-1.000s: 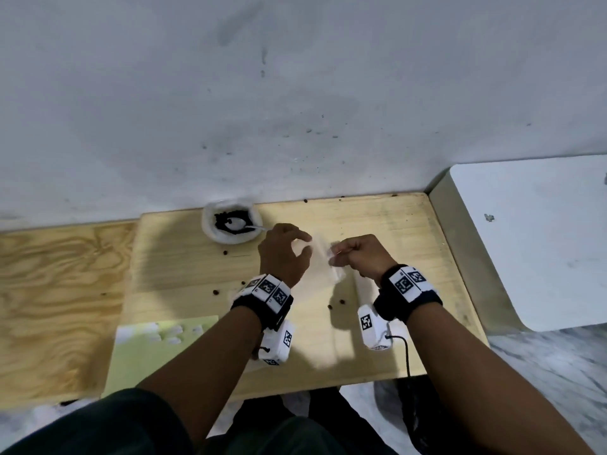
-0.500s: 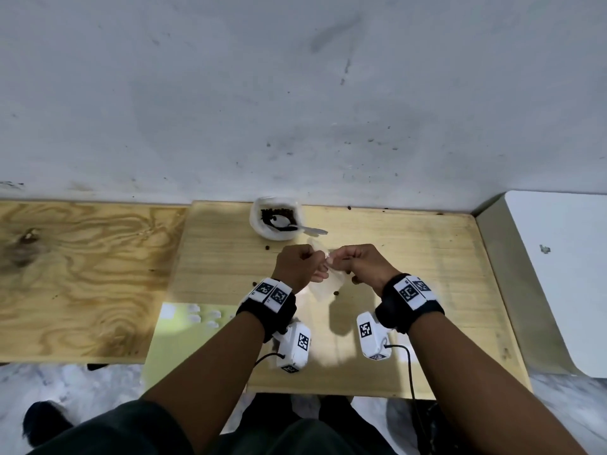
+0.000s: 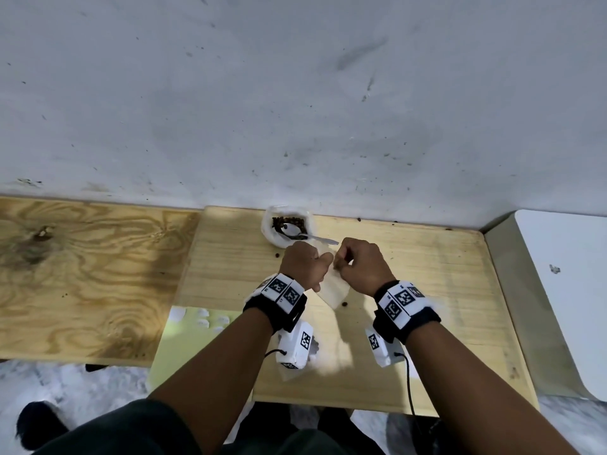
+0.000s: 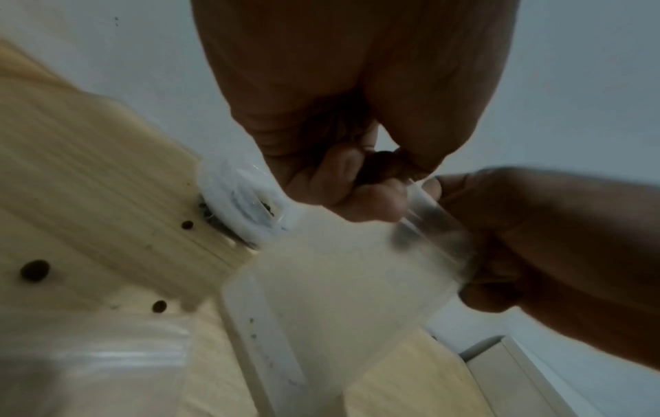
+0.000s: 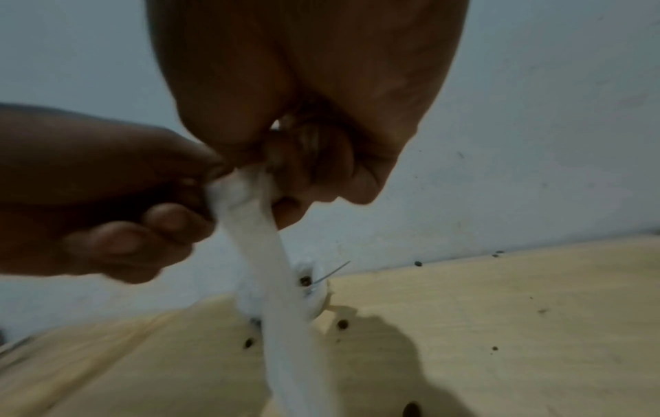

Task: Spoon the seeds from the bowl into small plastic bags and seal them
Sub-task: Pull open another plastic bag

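Note:
A small clear plastic bag [image 3: 334, 289] hangs between my two hands above the wooden board [image 3: 427, 290]. My left hand [image 3: 303, 262] pinches the bag's top edge from the left, and my right hand [image 3: 359, 264] pinches it from the right. The left wrist view shows the bag [image 4: 357, 282] hanging below the curled fingers of both hands. The right wrist view shows the same bag [image 5: 264, 248] edge-on. A white bowl [image 3: 267, 229] of dark seeds [image 3: 292, 221] stands by the wall, with a metal spoon [image 3: 307, 236] resting in it.
Loose seeds [image 3: 345, 304] lie scattered on the board. A pale green sheet [image 3: 184, 333] with white patches lies at the front left. A darker plywood panel [image 3: 82, 274] adjoins on the left and a white surface [image 3: 565, 290] on the right. The wall stands just behind the bowl.
Both hands have closed in on each other at the bag's top edge. The camera view has shifted, so the bowl now sits nearer the middle.

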`<state>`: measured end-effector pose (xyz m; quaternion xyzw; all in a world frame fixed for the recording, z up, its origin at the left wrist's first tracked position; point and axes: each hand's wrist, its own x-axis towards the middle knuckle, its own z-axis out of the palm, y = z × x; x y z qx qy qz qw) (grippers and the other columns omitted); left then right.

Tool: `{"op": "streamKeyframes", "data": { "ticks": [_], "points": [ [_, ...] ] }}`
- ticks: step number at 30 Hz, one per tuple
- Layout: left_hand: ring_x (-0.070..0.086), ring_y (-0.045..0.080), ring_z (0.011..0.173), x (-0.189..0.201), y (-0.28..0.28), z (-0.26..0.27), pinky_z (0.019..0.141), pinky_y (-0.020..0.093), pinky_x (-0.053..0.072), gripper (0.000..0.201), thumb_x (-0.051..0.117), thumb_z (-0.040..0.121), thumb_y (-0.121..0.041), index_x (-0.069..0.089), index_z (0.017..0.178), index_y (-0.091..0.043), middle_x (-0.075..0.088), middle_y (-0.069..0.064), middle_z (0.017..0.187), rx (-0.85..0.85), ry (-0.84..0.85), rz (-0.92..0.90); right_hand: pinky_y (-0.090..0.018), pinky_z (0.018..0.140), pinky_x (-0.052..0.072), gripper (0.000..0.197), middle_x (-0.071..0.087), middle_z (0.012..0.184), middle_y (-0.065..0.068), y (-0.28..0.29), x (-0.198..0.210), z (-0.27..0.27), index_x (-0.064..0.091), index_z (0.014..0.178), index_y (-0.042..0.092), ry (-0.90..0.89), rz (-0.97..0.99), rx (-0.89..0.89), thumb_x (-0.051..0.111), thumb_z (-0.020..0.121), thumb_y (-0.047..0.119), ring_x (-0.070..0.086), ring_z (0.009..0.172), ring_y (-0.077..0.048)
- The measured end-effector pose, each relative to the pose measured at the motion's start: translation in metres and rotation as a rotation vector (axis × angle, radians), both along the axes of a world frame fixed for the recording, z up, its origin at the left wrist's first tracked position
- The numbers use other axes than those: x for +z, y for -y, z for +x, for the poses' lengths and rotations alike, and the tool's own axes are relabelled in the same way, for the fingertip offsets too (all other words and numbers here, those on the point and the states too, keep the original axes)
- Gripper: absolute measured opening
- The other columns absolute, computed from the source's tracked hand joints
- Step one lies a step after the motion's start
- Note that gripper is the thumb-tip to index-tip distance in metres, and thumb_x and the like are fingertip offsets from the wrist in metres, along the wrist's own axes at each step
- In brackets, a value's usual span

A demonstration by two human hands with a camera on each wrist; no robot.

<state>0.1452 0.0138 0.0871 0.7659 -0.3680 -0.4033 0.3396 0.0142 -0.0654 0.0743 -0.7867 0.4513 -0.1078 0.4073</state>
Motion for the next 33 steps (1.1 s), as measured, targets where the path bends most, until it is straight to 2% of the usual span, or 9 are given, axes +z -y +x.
{"op": "streamKeyframes", "data": {
  "ticks": [4,7,8,11,13,19,24,27,33],
  "points": [
    [0.061,0.028,0.043,-0.005,-0.001,-0.004,0.056,0.033,0.05,0.037,0.058,0.082,-0.016,0.045,0.048,-0.008,0.06,0.017,0.053,-0.019,-0.025,-0.048,-0.034,0.068,0.053,0.017,0.071,0.069,-0.006,0.013,0.007,-0.007,0.056,0.078,0.021,0.013,0.056,-0.043,0.064,0.083,0.008,0.067,0.07,-0.028],
    [0.061,0.018,0.069,-0.016,-0.004,-0.007,0.07,0.036,0.053,0.025,0.069,0.079,-0.034,0.056,0.07,-0.015,0.064,0.002,0.074,0.015,0.104,-0.147,-0.03,0.06,0.045,0.025,0.063,0.06,0.001,0.014,0.011,-0.011,0.05,0.08,0.025,0.05,0.075,0.021,0.063,0.081,0.004,0.059,0.06,-0.025],
    [0.058,0.014,0.082,-0.018,-0.006,-0.007,0.075,0.033,0.05,0.034,0.073,0.073,-0.045,0.057,0.086,-0.018,0.062,-0.003,0.089,0.013,0.154,-0.193,-0.03,0.06,0.043,0.026,0.06,0.059,0.004,0.014,0.011,-0.011,0.051,0.077,0.025,0.067,0.07,0.022,0.062,0.081,0.002,0.058,0.059,-0.022],
    [0.04,0.013,0.126,-0.024,-0.009,-0.007,0.098,0.036,0.039,0.109,0.079,0.047,-0.067,0.034,0.136,-0.023,0.042,-0.006,0.137,-0.122,0.321,-0.173,-0.024,0.057,0.042,0.026,0.06,0.06,0.004,0.012,0.012,-0.011,0.059,0.074,0.021,0.118,0.133,0.011,0.061,0.082,-0.004,0.057,0.056,-0.01],
    [0.034,0.016,0.135,-0.023,-0.008,-0.008,0.107,0.043,0.035,0.134,0.081,0.04,-0.069,0.017,0.148,-0.023,0.034,-0.004,0.147,-0.188,0.381,-0.118,-0.016,0.053,0.039,0.026,0.063,0.065,-0.004,0.011,0.011,-0.011,0.066,0.078,0.018,0.157,0.212,0.014,0.059,0.084,-0.007,0.052,0.051,-0.001],
    [0.045,0.02,0.122,-0.027,-0.005,-0.002,0.103,0.041,0.041,0.129,0.083,0.041,-0.055,0.021,0.149,-0.023,0.043,-0.002,0.133,-0.318,0.455,-0.193,-0.016,0.052,0.043,0.021,0.064,0.066,-0.001,0.012,0.014,-0.013,0.07,0.081,0.02,0.158,0.294,0.09,0.074,0.081,-0.001,0.055,0.052,0.0],
    [0.045,0.02,0.122,-0.029,-0.01,-0.003,0.099,0.036,0.044,0.126,0.083,0.051,-0.046,0.012,0.153,-0.022,0.044,-0.001,0.135,-0.377,0.463,-0.191,-0.029,0.064,0.047,0.04,0.064,0.069,-0.006,0.009,0.002,-0.011,0.07,0.072,0.036,0.074,0.064,0.108,0.067,0.075,-0.004,0.055,0.063,-0.016],
    [0.042,0.019,0.127,-0.033,-0.014,-0.003,0.101,0.036,0.044,0.123,0.082,0.055,-0.041,0.011,0.153,-0.022,0.043,-0.001,0.141,-0.324,0.404,-0.186,-0.034,0.075,0.051,0.032,0.072,0.081,-0.005,0.008,-0.004,-0.01,0.078,0.09,0.029,0.001,0.025,0.091,0.067,0.076,0.003,0.065,0.078,-0.022],
    [0.054,0.017,0.12,-0.038,-0.018,-0.002,0.097,0.024,0.04,0.087,0.087,0.063,-0.029,0.047,0.14,-0.016,0.058,-0.001,0.132,-0.243,0.263,-0.253,-0.028,0.069,0.054,0.014,0.072,0.076,0.008,0.009,-0.004,-0.013,0.077,0.086,0.035,-0.097,0.114,0.025,0.076,0.078,0.023,0.07,0.068,-0.016]
  ]
}}
